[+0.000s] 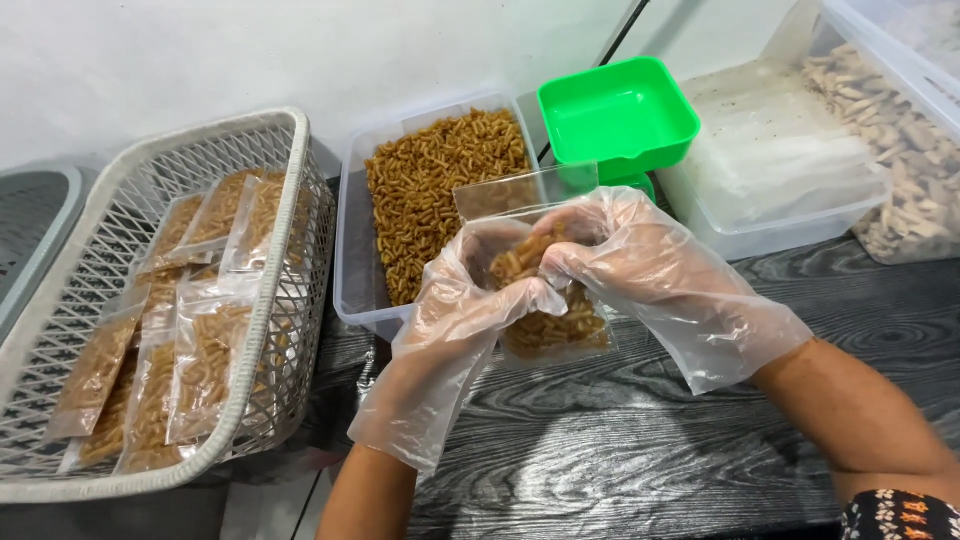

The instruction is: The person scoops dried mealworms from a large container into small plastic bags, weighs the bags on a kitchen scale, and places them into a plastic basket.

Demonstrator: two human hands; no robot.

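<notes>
Both gloved hands grip one small clear bag point(553, 325) of brown snack sticks: the left hand point(470, 300) cups sticks at its mouth, the right hand point(640, 262) pinches its edge. Just beyond them sits a clear tub point(352, 240) of the same sticks; a white basket point(290, 190) of filled bags lies left of the left hand.

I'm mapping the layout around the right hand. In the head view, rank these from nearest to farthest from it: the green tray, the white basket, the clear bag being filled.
From the right hand:
1. Clear bag, held in both hands, touching it.
2. Green tray, just behind it, toward the wall.
3. White basket, far across on the left side.
</notes>
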